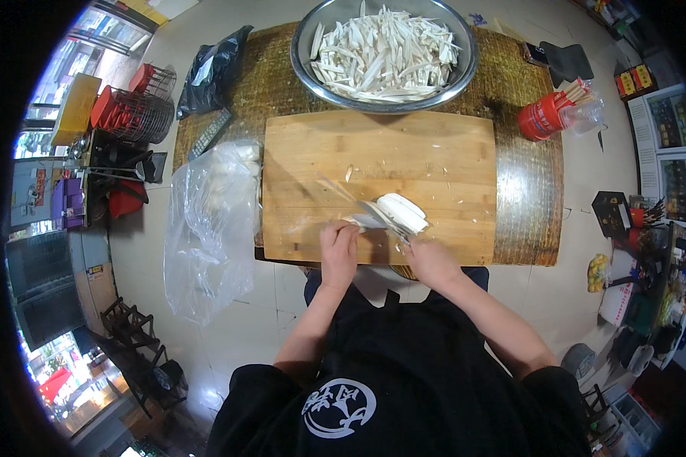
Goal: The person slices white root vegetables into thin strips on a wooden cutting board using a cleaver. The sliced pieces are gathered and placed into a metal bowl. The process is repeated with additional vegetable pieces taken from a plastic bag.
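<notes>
My right hand (433, 261) grips the handle of a kitchen knife (382, 217), its blade slanting up and left over the wooden cutting board (308, 148). The blade's far end is blurred. Just left of the knife, the curled fingers of my left hand (339, 251) hold the end of a thin white slice (368, 221), apparently of king oyster mushroom. A thicker sliced white piece (402, 211) lies against the blade's right side. Beyond the board, a steel bowl (470, 68) is heaped with cut white strips (383, 54).
Left of the board, a clear plastic bag (206, 240) with white pieces hangs over the table edge. A remote control (210, 135) and black plastic bag (214, 74) lie behind it. At right stands a red container (540, 117) with sticks. Small scraps dot the board.
</notes>
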A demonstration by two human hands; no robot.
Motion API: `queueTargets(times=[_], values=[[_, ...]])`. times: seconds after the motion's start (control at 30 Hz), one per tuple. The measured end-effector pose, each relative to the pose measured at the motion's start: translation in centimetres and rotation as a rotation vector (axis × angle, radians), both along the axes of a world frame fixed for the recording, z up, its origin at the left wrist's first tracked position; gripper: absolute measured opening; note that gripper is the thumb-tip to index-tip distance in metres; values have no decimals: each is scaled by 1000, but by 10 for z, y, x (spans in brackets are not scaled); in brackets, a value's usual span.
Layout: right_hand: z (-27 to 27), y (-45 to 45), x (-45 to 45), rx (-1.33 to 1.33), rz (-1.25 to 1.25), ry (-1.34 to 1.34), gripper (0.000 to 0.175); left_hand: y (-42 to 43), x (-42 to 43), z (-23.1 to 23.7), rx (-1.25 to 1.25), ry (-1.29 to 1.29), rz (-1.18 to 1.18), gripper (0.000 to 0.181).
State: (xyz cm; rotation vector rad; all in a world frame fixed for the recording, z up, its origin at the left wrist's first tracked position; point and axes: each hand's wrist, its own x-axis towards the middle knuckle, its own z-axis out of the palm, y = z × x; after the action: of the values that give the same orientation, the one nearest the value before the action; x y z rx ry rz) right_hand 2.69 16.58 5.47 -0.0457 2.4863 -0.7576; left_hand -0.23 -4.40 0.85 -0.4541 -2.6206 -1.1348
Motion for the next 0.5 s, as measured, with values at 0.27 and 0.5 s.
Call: queueTargets(times=[0.27, 0.5], values=[[41, 10, 5, -13, -4, 34, 28, -6, -8, -7, 69, -125, 133, 20], [32, 6, 18, 40, 27, 5, 25, -17, -16, -4, 26, -165, 16, 23]])
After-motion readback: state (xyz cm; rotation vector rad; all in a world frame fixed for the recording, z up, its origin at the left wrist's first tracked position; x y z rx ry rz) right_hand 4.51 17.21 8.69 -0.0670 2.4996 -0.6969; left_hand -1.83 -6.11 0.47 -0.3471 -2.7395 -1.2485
